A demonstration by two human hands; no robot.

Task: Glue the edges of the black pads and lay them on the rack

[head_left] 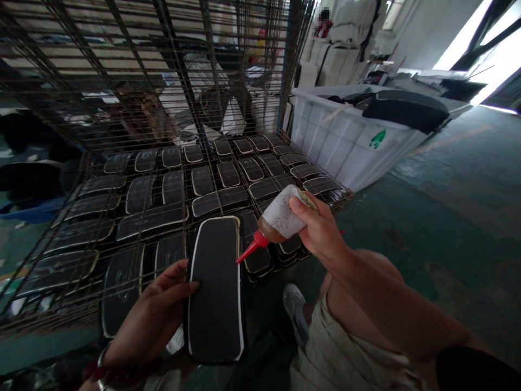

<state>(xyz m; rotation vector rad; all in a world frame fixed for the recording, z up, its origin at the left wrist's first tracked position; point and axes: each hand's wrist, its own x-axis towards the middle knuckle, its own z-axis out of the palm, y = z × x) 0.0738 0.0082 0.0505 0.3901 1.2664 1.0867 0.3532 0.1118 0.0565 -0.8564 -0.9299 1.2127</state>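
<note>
My left hand (157, 307) grips the left edge of a black rounded rectangular pad (215, 293), its thumb on the pad's face. A whitish line runs along the pad's top and both sides, just inside the border. My right hand (321, 225) is wrapped round a squeeze bottle (283, 214) with a smudged white label and brownish contents. The bottle tilts down to the left, and its red nozzle (250, 250) ends at the pad's right-hand line. Behind the held pad, many similar dark pads (220, 201) with pale outlines lie in rows on a wire rack (183, 98).
A large white bin (342, 138) holding dark pieces (407, 108) stands at the back right. Raised wire grids of the rack rise at the back left. A blue tray (36, 209) with dark items is at the far left. My knee and shoe (295, 309) are below.
</note>
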